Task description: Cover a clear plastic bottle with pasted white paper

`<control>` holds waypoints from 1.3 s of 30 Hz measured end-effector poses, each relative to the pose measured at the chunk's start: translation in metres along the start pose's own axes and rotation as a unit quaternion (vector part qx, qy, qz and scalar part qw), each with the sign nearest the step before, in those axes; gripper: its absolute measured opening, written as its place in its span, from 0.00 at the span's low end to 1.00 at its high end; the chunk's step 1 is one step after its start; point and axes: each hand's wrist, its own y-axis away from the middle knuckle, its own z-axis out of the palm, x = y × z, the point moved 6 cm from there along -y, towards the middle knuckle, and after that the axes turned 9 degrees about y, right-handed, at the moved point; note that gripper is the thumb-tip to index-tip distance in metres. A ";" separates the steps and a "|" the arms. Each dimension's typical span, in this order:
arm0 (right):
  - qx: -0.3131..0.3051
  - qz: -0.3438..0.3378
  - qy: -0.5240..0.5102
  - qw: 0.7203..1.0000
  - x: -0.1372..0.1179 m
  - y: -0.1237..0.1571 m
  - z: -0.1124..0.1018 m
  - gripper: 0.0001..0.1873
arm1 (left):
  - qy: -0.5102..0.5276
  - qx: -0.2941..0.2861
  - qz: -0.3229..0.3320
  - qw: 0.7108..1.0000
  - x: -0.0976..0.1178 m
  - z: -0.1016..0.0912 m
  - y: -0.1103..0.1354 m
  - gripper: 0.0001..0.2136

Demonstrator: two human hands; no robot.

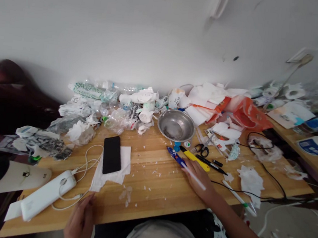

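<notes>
My right hand [198, 178] is closed around a blue pen-like tool [175, 156] low over the wooden table. A whitish stick [196, 179] extends back from the tool across the hand. Beside my fingers lie a yellow utility knife [197, 160], a black pen [211, 164] and black-handled scissors [202, 150]. Just beyond the tool's front end stand a small blue piece [177, 146] and a metal bowl [176, 125]. My left hand [80, 220] rests at the front edge with its fingers curled together and nothing visible in them. A white tissue [125, 161] under a black phone [112, 155] lies nearest it.
White scraps dot the wooden table [150, 197]. Crumpled paper and plastic bottles [119, 120] pile up along the wall. A white power bank [48, 194] with a cable lies left. An orange bag [250, 113], a black cable [274, 178] and a crumpled tissue [251, 181] are at right.
</notes>
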 end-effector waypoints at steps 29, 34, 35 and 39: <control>0.052 0.065 0.026 0.996 -0.009 0.007 0.007 0.23 | 0.134 -0.108 -0.009 0.985 0.040 0.081 -0.012 0.14; 0.085 0.094 0.048 0.991 -0.004 0.008 0.010 0.23 | 0.140 -0.111 0.001 0.984 0.037 0.083 -0.012 0.14; 0.087 0.091 0.048 0.991 -0.004 0.010 0.010 0.23 | 0.141 -0.110 0.001 0.984 0.036 0.083 -0.011 0.14; 0.094 0.061 0.044 0.993 -0.008 0.015 0.010 0.21 | 0.147 -0.104 0.000 0.984 0.032 0.082 -0.009 0.15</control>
